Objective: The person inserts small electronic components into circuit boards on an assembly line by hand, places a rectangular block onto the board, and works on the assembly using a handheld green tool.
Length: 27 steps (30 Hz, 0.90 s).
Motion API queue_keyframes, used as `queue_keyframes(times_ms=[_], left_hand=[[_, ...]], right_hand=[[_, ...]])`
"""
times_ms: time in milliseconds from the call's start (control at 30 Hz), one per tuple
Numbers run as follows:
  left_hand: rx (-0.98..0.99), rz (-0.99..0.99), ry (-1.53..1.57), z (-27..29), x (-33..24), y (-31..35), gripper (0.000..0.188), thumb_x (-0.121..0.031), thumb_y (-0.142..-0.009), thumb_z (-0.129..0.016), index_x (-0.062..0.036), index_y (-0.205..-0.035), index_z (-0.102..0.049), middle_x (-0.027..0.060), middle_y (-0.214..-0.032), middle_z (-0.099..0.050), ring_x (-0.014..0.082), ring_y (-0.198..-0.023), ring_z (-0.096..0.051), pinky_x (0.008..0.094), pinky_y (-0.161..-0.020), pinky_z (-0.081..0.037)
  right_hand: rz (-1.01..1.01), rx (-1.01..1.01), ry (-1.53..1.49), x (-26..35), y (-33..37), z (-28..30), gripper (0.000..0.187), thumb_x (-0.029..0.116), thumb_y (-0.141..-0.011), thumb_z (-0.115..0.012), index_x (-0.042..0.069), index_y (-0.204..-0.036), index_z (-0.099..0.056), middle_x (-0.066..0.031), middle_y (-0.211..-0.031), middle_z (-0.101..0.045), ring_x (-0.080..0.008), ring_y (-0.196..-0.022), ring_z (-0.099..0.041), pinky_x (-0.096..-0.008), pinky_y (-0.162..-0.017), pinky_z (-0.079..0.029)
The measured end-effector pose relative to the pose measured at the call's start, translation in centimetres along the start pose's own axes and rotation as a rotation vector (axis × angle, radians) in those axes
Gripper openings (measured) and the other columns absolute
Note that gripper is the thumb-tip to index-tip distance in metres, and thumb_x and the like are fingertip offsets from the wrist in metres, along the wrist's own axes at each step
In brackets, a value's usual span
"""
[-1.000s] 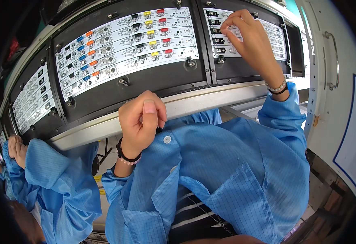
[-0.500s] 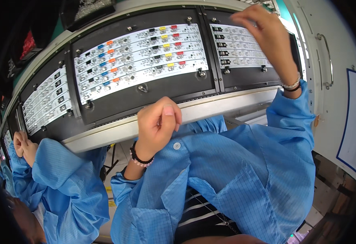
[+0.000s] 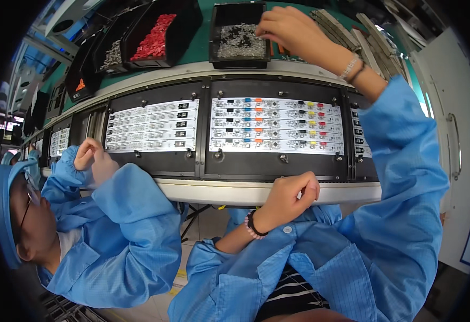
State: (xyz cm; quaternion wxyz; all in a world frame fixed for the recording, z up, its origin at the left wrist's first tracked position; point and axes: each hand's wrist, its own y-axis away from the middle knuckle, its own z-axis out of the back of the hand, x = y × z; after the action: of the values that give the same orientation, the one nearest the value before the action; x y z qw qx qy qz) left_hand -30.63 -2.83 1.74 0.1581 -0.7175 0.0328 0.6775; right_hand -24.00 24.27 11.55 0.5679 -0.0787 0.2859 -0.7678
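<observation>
My left hand (image 3: 291, 198) is closed, fingers curled and thumb on top, by the metal front rail (image 3: 235, 193); whatever it holds is hidden. At the far side my right hand (image 3: 294, 35) reaches over the right edge of a black bin (image 3: 240, 65) of small clear parts (image 3: 240, 43). Its fingers are bent and bunched, with the tips over the parts; nothing can be made out between them. Between my hands a black frame (image 3: 245, 167) holds several white circuit board strips (image 3: 278, 126) bearing black, blue, orange, yellow and red components.
To the left, a black bin holds red parts (image 3: 155, 40); another has grey parts (image 3: 111, 55). Grey bars (image 3: 334, 27) lie at the back right. A co-worker in blue (image 3: 133, 225) sits at left, hands (image 3: 95, 161) by a neighbouring frame (image 3: 152, 158). A white cabinet door (image 3: 444, 102) stands right.
The view has swung up and right, bringing the bins into sight. My right hand has gone from above the right-hand boards to the bin of clear parts. My left hand stays closed by the rail.
</observation>
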Motion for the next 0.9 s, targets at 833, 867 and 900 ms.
queue_keyframes(times_ms=[833,867,900], left_hand=[[-0.023,-0.111,-0.197,0.6,0.4,0.5,0.020,-0.010,-0.093,-0.050,-0.0055,-0.074,-0.057,0.0033,-0.061,-0.058,0.0123,-0.047,-0.050,0.0263,-0.048,-0.038],[-0.015,-0.065,-0.205,0.7,0.1,0.6,0.018,-0.009,-0.092,-0.051,-0.0050,-0.075,-0.056,0.0044,-0.063,-0.058,0.0149,-0.050,-0.053,0.0278,-0.049,-0.041],[0.009,-0.025,-0.208,0.7,-0.2,0.5,0.016,-0.008,-0.091,-0.052,-0.0046,-0.075,-0.055,0.0054,-0.064,-0.059,0.0175,-0.052,-0.056,0.0292,-0.051,-0.043]], right_hand=[[-0.993,0.407,-0.759,-9.0,6.2,-5.0,0.038,0.043,-0.095,-0.053,0.006,-0.090,-0.054,-0.0002,-0.068,-0.053,-0.0069,-0.054,-0.046,-0.0225,-0.049,-0.039],[-1.007,0.242,-1.040,-7.5,6.7,-3.9,0.034,0.040,-0.097,-0.051,0.006,-0.091,-0.054,0.0028,-0.068,-0.051,-0.0023,-0.052,-0.040,-0.0195,-0.046,-0.034],[-1.022,0.231,-1.029,-6.3,7.8,-2.0,0.034,0.040,-0.097,-0.051,0.006,-0.091,-0.054,0.0028,-0.068,-0.051,-0.0023,-0.052,-0.040,-0.0195,-0.046,-0.034]])
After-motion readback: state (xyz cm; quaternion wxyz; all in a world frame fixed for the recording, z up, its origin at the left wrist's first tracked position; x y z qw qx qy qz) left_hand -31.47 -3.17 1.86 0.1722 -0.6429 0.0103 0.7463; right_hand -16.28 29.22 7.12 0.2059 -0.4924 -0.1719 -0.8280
